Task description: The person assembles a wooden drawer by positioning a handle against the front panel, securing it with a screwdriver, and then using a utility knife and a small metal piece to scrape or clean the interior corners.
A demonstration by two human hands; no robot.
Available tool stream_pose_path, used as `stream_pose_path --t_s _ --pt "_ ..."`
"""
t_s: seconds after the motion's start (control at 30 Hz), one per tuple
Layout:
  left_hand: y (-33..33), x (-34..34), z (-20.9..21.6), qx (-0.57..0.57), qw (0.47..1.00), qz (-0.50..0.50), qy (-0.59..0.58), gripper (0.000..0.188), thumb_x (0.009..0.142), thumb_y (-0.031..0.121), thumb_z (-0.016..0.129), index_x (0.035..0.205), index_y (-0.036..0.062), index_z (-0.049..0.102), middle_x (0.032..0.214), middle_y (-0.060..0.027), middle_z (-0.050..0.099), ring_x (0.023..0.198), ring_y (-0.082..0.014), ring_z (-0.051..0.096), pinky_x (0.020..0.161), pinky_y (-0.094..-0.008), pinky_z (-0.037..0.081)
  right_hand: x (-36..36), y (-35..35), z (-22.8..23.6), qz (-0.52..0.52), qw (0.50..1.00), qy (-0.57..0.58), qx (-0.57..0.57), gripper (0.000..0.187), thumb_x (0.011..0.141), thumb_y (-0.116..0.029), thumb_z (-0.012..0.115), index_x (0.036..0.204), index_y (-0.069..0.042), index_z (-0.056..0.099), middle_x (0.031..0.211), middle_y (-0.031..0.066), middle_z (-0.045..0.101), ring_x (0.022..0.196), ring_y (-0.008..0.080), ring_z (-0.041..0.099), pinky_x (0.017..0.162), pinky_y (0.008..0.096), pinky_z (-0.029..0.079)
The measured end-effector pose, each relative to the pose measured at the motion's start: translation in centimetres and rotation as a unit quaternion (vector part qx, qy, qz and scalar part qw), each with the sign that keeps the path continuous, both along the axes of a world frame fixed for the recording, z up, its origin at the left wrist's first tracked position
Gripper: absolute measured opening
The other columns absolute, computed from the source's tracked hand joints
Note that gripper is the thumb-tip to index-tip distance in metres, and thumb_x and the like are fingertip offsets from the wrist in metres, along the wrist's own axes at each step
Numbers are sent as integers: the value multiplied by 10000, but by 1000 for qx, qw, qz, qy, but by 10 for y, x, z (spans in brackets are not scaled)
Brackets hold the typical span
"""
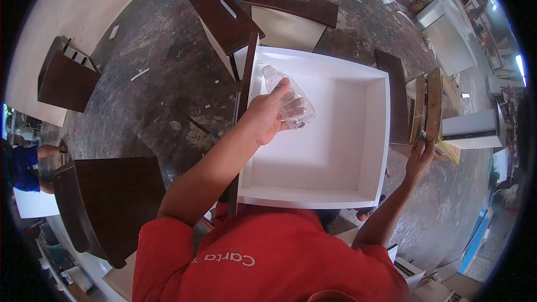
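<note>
A clear plastic bottle (296, 107), crumpled in places, is gripped in my left hand (267, 116), with the thumb over its side. Beneath it lies a white drawer (330, 156) with a dark brown front panel (247, 72) along its left side, its open top facing me. Out to the right, my right hand (419, 159) has its fingers closed at the lower end of a worn wooden board (433, 100). Something small and pale shows at those fingertips, too small to name.
Two dark-fronted drawers (226, 14) with pale handles stand on the stained floor ahead. A dark brown cabinet piece (112, 201) is at the left, a smaller one (70, 78) beyond it. A white drawer with a black rail (475, 128) lies far right. Another person (28, 168) is at the left edge.
</note>
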State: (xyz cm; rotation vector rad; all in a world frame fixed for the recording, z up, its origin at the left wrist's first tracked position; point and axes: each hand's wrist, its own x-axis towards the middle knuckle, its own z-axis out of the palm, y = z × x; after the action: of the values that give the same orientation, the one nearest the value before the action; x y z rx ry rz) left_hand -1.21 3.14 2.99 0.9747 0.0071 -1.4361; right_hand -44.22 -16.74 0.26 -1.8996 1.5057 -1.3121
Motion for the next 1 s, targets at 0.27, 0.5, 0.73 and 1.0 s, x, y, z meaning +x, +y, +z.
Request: stream_pose_path --t_s 0.27,0.5,0.73,1.0 --pt "3 2 10 0 1000 14 17 469 1066 458 642 1333 81 563 1219 -137 684 1095 -323 721 967 -572 593 34 19 38 62 998 -4 -18 238 1090 -165 547 1247 -17 647 924 -11 564 784 71 488 656 245 434" --pt "37 -1 27 -48 996 -72 8 499 1063 505 607 1354 100 583 1243 -151 706 1109 -317 721 958 -573 582 155 51 111 274 943 181 -53 188 974 -69 687 1155 -20 682 1112 150 688 1058 270 688 929 395 549" --pt "126 23 38 -131 946 111 -276 583 1102 453 504 1483 11 500 1346 -234 665 1203 -332 688 1008 -515 565 286 43 67 423 841 278 -190 167 901 -86 732 1066 -113 737 999 84 716 985 308 699 874 447 580" --pt "206 77 -81 120 788 318 -514 623 1019 394 731 1448 -8 525 1327 -199 660 1195 -273 650 1028 -427 517 359 32 -3 353 818 263 -371 198 862 -147 809 1037 -177 722 965 -8 711 843 199 719 731 354 619"
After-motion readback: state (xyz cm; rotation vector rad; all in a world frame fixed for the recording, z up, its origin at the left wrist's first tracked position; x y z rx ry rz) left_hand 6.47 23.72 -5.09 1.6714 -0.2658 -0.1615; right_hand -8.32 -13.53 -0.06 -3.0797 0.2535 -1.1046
